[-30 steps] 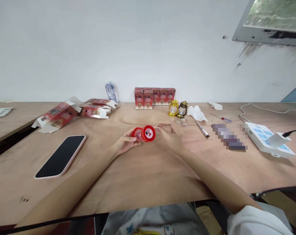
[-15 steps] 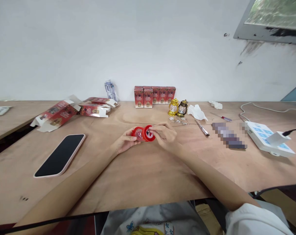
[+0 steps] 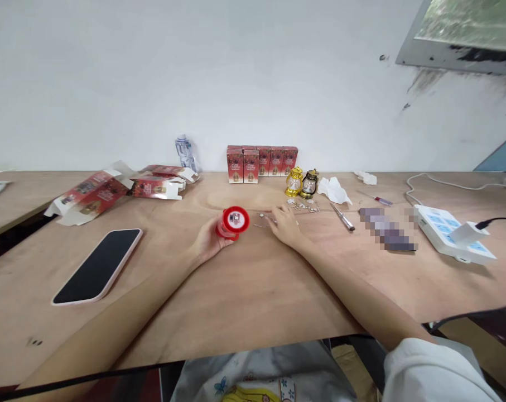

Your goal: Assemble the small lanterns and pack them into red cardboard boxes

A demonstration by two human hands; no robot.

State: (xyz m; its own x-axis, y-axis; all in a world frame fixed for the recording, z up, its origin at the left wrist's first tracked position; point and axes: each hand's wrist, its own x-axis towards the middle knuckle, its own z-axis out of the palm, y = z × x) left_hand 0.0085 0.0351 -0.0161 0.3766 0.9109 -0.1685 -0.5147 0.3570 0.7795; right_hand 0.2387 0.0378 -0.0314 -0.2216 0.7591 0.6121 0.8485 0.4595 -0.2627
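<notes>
My left hand [image 3: 208, 240] is closed around a small red lantern [image 3: 227, 229], held above the table. The lantern's round underside, with a red rim and a pale centre, faces up and towards me. To its right, my right hand [image 3: 287, 226] rests low at the tabletop with its fingers loosely spread. Small shiny pieces [image 3: 261, 216] lie by its fingertips, too small to name. Just beyond that hand are several small metal-and-white parts [image 3: 305, 206]. A gold lantern [image 3: 294, 182] and a bronze-black lantern [image 3: 309, 184] stand upright behind them.
Several red boxes [image 3: 250, 166] stand by the wall. Flattened red cartons [image 3: 96, 196] and a bottle [image 3: 186, 152] are at left, a phone [image 3: 99, 267] nearer. On the right are crumpled tissue [image 3: 335, 191], a pen-like tool [image 3: 342, 217], a screwdriver [image 3: 376, 198] and a power strip [image 3: 434, 223].
My right hand has moved off the red lantern's underside and down to the table, to the right. My left hand has tipped the lantern so its underside faces up more.
</notes>
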